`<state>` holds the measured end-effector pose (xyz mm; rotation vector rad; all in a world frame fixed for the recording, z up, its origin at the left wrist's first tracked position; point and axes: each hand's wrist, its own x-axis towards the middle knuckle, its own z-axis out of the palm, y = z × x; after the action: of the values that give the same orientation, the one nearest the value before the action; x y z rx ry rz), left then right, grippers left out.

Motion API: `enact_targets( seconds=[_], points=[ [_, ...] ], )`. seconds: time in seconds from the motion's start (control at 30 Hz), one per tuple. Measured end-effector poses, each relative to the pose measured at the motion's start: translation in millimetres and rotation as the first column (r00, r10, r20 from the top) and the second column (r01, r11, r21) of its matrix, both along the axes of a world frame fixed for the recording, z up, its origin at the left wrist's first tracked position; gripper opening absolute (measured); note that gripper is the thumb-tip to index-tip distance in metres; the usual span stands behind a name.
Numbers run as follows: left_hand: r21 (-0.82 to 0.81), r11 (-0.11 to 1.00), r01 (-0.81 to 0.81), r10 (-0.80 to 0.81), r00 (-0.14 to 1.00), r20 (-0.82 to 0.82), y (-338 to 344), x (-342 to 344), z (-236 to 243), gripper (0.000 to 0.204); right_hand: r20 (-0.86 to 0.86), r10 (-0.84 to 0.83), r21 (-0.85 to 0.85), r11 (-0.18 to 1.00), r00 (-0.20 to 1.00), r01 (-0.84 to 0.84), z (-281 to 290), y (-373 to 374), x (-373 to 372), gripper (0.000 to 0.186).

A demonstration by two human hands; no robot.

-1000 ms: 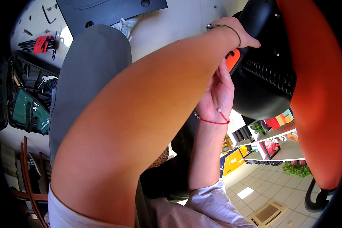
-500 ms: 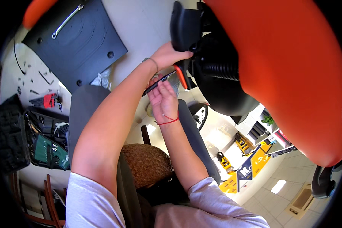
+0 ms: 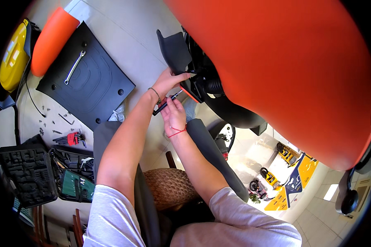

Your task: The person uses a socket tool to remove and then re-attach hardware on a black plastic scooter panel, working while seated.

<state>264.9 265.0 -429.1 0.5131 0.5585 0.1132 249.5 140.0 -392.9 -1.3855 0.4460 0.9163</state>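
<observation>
Both hands sit further left and lower in view than half a second ago; looks mostly like my head camera swinging, a yellow shell (image 3: 13, 57) now showing. Right hand (image 3: 175, 116) is palm up, fingers loosely curled round a black-handled tool (image 3: 160, 108), silver tip at the orange-edged piece (image 3: 189, 94), contact unclear. Left hand (image 3: 167, 83) has its thumb by the black part (image 3: 198, 85), fingers hidden; can't tell its grip. Same spot, so I judge it mid-step.
</observation>
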Motion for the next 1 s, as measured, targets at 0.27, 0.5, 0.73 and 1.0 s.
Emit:
enact_targets(
  seconds=[0.27,0.5,0.73,1.0],
  points=[
    [0.044,0.996,-0.073,0.076,0.995,-0.059,4.2,2.6,21.8,0.053,0.021,0.017,-0.073,0.997,1.0,-0.016,2.8,8.2,3.9,0.019],
    [0.146,0.987,-0.065,0.078,0.993,-0.089,2.2,24.3,9.5,0.05,-0.019,-0.051,0.036,0.998,0.999,0.051,-26.9,-0.8,19.6,0.022],
    [0.119,0.991,-0.066,0.082,0.988,-0.133,-5.6,24.5,0.0,0.041,0.009,0.005,-0.043,0.999,1.0,-0.004,-6.7,12.3,13.7,0.023],
    [0.139,0.989,-0.051,0.065,0.993,-0.097,-2.5,18.8,-7.3,0.041,0.018,0.029,-0.06,0.998,0.999,-0.028,-2.3,13.3,13.7,0.016]
  ],
)
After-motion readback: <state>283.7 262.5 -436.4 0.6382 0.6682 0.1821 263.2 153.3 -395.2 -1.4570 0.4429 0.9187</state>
